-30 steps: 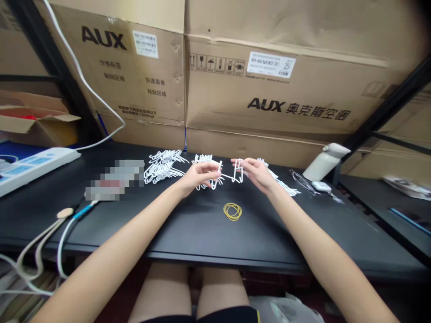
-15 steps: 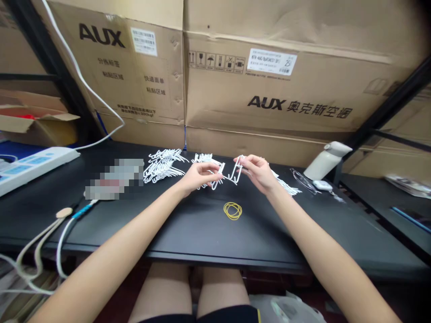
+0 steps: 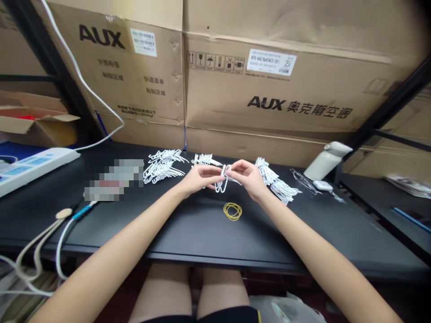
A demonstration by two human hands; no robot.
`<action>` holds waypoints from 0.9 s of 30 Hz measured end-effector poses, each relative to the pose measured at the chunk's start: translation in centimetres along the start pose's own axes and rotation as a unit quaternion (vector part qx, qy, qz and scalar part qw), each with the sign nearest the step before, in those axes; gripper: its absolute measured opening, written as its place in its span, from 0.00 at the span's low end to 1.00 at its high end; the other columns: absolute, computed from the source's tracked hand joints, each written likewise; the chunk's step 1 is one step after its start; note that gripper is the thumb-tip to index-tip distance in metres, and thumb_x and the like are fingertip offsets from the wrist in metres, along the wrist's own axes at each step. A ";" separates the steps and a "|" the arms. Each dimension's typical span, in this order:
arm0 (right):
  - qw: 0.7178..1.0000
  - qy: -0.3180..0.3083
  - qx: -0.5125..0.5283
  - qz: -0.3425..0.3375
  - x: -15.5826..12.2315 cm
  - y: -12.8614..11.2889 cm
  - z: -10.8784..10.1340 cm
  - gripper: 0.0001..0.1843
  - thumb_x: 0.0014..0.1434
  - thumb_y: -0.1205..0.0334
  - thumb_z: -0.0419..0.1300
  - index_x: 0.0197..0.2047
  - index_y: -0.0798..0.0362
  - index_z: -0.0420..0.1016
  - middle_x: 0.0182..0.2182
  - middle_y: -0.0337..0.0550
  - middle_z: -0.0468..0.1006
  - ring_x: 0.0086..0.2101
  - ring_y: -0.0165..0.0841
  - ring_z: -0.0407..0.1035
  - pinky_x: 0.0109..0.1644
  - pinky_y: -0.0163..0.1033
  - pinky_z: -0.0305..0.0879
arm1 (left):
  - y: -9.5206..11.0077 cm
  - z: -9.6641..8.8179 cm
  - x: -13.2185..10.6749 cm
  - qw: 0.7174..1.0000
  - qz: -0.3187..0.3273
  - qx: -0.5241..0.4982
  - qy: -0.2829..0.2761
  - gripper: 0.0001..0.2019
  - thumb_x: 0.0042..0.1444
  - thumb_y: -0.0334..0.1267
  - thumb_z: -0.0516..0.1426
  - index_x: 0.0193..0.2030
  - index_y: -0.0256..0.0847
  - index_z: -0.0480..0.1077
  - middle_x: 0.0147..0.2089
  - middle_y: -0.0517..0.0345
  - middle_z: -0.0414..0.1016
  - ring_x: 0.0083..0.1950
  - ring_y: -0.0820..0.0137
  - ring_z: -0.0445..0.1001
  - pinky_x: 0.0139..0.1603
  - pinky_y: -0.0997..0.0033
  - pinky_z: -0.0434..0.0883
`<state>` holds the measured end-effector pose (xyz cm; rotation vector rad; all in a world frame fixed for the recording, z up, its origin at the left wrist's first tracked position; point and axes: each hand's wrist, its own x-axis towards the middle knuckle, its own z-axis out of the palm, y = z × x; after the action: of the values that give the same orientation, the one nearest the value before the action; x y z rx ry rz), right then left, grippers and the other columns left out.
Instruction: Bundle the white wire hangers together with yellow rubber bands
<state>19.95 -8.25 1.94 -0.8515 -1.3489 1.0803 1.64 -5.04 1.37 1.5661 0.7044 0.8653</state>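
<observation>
Above the middle of the black table, my left hand point(image 3: 201, 179) pinches white wire hooks point(image 3: 220, 186) between thumb and fingers. My right hand point(image 3: 247, 176) is closed on another white hook right beside them, so the two hands nearly meet and the hooks overlap. How many hooks are in the left hand I cannot tell. Behind my left hand lies a small group of white hooks point(image 3: 203, 159). A larger pile of hooks point(image 3: 164, 166) is to the left, and one more pile point(image 3: 278, 181) sits to the right of my right hand. Yellow rubber bands point(image 3: 232, 211) lie below the hands.
A white bottle point(image 3: 327, 161), glasses point(image 3: 303, 181) and a small white case point(image 3: 322, 185) are at the right. On the left are a power strip point(image 3: 37, 168), a blurred-out item point(image 3: 114, 179) and cables point(image 3: 62, 242). Large cardboard boxes point(image 3: 269, 116) stand along the back.
My right hand has moved left with its hook, bringing it against the hooks in my left hand. The right-hand pile is now more exposed. My left hand has stayed nearly in place.
</observation>
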 end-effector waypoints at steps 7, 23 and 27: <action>0.999 0.033 -0.036 -0.012 0.0 0.0 0.3 0.19 0.38 0.55 0.72 0.33 0.53 0.75 0.29 0.41 0.78 0.33 0.34 0.73 0.42 0.42 0.72 | 0.3 0.0 -0.1 1.000 -0.013 0.006 -0.005 0.20 0.44 0.44 0.66 0.44 0.38 0.76 0.41 0.49 0.79 0.43 0.62 0.77 0.34 0.70 0.76; 0.997 0.060 -0.043 -0.034 -0.4 1.4 0.8 0.18 0.38 0.55 0.72 0.32 0.54 0.77 0.30 0.43 0.79 0.33 0.36 0.74 0.41 0.43 0.73 | 0.1 -0.2 -0.1 0.999 -0.020 0.029 -0.014 0.22 0.42 0.45 0.66 0.44 0.37 0.76 0.38 0.47 0.80 0.41 0.60 0.78 0.31 0.70 0.75; 0.993 0.059 -0.087 -0.063 -0.7 1.4 1.0 0.18 0.41 0.53 0.71 0.33 0.53 0.77 0.32 0.44 0.78 0.33 0.36 0.74 0.39 0.41 0.73 | 0.2 -0.1 -0.1 0.999 -0.020 0.029 -0.021 0.22 0.41 0.45 0.67 0.43 0.36 0.77 0.37 0.48 0.80 0.40 0.61 0.78 0.30 0.70 0.75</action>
<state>18.83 -8.62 0.50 -0.9298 -1.3914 0.8127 1.47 -5.13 1.55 1.6112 0.7340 0.7875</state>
